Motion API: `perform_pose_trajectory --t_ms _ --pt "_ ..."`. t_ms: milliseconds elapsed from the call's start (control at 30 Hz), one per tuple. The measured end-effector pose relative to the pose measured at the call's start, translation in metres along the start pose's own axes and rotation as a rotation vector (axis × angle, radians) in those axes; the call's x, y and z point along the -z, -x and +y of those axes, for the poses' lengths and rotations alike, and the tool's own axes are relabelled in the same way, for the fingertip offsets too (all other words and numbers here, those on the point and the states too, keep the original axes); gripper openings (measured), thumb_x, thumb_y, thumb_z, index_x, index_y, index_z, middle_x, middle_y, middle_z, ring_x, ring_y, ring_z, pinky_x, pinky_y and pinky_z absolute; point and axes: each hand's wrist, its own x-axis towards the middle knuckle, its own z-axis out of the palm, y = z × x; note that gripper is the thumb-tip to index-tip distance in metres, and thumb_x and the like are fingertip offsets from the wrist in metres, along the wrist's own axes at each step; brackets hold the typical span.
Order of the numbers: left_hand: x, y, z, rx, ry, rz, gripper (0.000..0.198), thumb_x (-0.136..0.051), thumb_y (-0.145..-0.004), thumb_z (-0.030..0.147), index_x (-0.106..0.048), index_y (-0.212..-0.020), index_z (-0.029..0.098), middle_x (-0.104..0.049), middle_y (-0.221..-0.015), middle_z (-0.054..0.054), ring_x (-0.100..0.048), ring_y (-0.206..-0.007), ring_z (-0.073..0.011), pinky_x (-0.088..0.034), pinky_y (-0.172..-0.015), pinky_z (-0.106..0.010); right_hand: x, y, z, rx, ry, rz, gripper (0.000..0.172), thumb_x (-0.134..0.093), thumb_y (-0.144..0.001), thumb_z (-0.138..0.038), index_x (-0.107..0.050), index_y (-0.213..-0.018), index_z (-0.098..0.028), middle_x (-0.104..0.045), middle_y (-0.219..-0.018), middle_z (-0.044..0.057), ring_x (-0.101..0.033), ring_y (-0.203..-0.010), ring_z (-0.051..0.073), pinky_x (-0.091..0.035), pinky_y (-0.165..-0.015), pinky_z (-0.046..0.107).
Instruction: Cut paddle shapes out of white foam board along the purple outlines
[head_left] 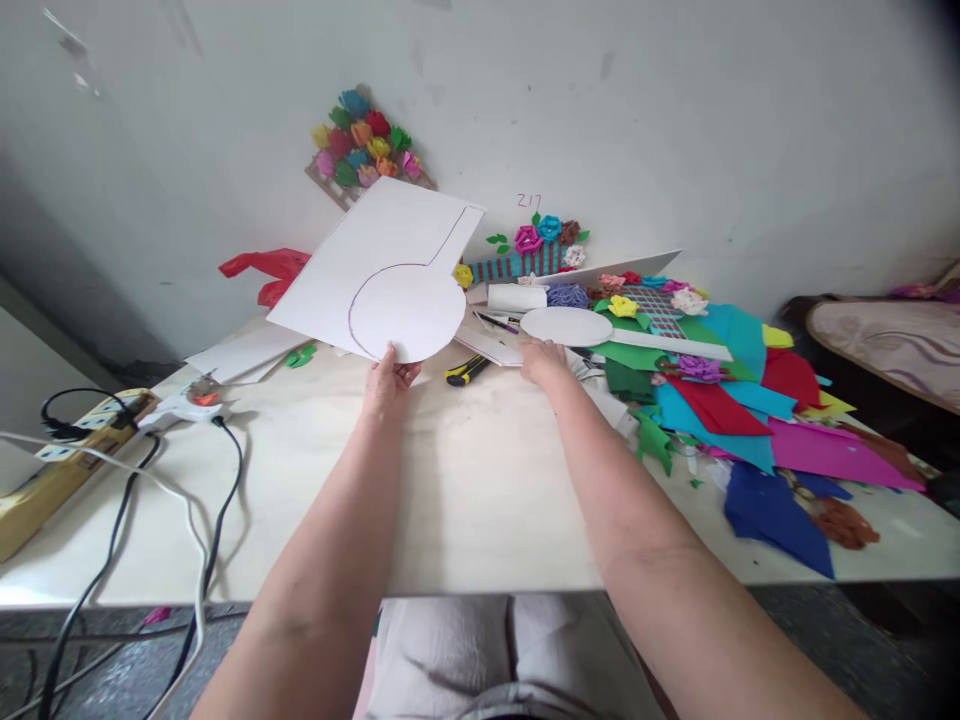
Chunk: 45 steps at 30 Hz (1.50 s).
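My left hand pinches the lower edge of a large white board, which is raised and tilted. A purple line on the board marks a circle with a straight handle, and the board's lower right edge is rounded. Further right, my right hand has its fingers curled at the near edge of a white paddle-shaped cutout, whose long strip points right. Its fingertips are partly hidden. Between my hands lies a yellow and black utility knife, beside a flat white strip of board.
Coloured paper sheets and scraps pile up on the right. Paper flowers lean against the wall, and blue yarn lies below another flower piece. At left are a red bag, a power strip and trailing cables.
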Motion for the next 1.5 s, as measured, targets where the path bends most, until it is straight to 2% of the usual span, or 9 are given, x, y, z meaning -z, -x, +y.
perform_pose_trajectory --t_ms 167,300,400,533,733,867,967,1100,1500 --pt "-0.010 0.009 -0.006 0.046 -0.004 -0.038 0.019 -0.064 -0.084 0.031 -0.057 -0.092 0.016 -0.067 -0.068 -0.001 -0.066 -0.058 -0.0126 -0.053 -0.057 -0.022 0.011 0.003 -0.035 0.030 -0.800 0.015 0.029 -0.061 -0.077 -0.018 -0.065 -0.106 -0.016 -0.070 -0.099 0.009 -0.064 -0.090 0.021 -0.048 -0.077 0.029" --pt "-0.015 0.015 -0.013 0.093 -0.035 -0.112 0.026 -0.068 -0.081 0.035 -0.058 -0.096 0.016 -0.069 -0.074 -0.002 -0.069 -0.067 -0.0149 -0.055 -0.065 -0.024 0.001 0.012 -0.067 -0.033 -1.565 -0.255 0.029 -0.058 -0.084 -0.041 -0.063 -0.091 -0.014 -0.070 -0.074 0.006 -0.062 -0.060 0.013 -0.040 -0.047 0.020" --pt "-0.018 0.020 -0.019 0.151 -0.057 -0.202 0.026 -0.070 -0.079 0.031 -0.060 -0.097 0.017 -0.071 -0.083 -0.004 -0.070 -0.075 -0.0182 -0.056 -0.069 -0.028 -0.009 0.016 -0.080 -0.086 -1.818 -0.116 0.014 -0.060 -0.083 -0.030 -0.061 -0.083 -0.015 -0.066 -0.064 0.000 -0.059 -0.054 0.009 -0.041 -0.046 0.017" --pt "-0.012 0.018 -0.013 0.196 -0.022 -0.239 0.032 -0.063 -0.083 0.041 -0.061 -0.103 0.016 -0.071 -0.091 -0.008 -0.069 -0.084 -0.0220 -0.057 -0.070 -0.032 -0.016 0.012 -0.073 -0.104 -1.899 0.001 0.003 -0.063 -0.079 -0.018 -0.061 -0.077 -0.015 -0.062 -0.057 -0.003 -0.054 -0.048 0.008 -0.044 -0.046 0.018" --pt "0.018 -0.008 0.004 0.008 0.012 0.058 0.028 -0.052 -0.090 0.038 -0.060 -0.112 0.023 -0.071 -0.097 -0.007 -0.065 -0.100 -0.0209 -0.056 -0.073 -0.031 -0.024 0.005 -0.058 -0.082 -1.845 -0.001 0.005 -0.058 -0.080 -0.015 -0.061 -0.076 -0.014 -0.061 -0.056 -0.003 -0.053 -0.047 0.008 -0.044 -0.042 0.017" --pt "0.025 -0.020 -0.001 0.035 -0.030 0.024 0.031 -0.055 -0.088 0.039 -0.058 -0.116 0.026 -0.070 -0.099 -0.007 -0.064 -0.102 -0.0221 -0.055 -0.074 -0.033 -0.024 0.008 -0.064 -0.136 -1.954 -0.012 0.017 -0.050 -0.089 -0.027 -0.059 -0.082 -0.015 -0.064 -0.060 0.000 -0.057 -0.050 0.010 -0.047 -0.042 0.019" --pt "0.024 -0.021 -0.006 -0.050 -0.122 -0.011 0.030 -0.055 -0.088 0.044 -0.060 -0.112 0.026 -0.070 -0.101 -0.008 -0.063 -0.103 -0.0215 -0.054 -0.075 -0.032 -0.025 0.013 -0.073 -0.174 -2.047 -0.126 0.026 -0.042 -0.093 -0.032 -0.059 -0.084 -0.013 -0.066 -0.062 0.003 -0.060 -0.051 0.013 -0.049 -0.042 0.022" --pt "0.021 -0.018 -0.010 -0.016 -0.087 -0.015 0.033 -0.055 -0.087 0.046 -0.060 -0.113 0.025 -0.070 -0.103 -0.008 -0.062 -0.106 -0.0219 -0.054 -0.074 -0.032 -0.030 0.020 -0.088 -0.120 -2.119 -0.252 0.006 -0.055 -0.083 -0.013 -0.059 -0.087 -0.013 -0.068 -0.064 0.001 -0.061 -0.051 0.012 -0.053 -0.044 0.022" --pt "-0.003 0.002 -0.013 0.085 -0.004 0.019 0.013 -0.060 -0.086 0.024 -0.063 -0.098 0.020 -0.070 -0.104 -0.008 -0.064 -0.103 -0.0217 -0.056 -0.075 -0.031 -0.032 0.026 -0.100 -0.146 -2.156 -0.200 0.006 -0.063 -0.080 -0.013 -0.058 -0.082 -0.015 -0.066 -0.063 -0.002 -0.058 -0.045 0.009 -0.051 -0.043 0.021"
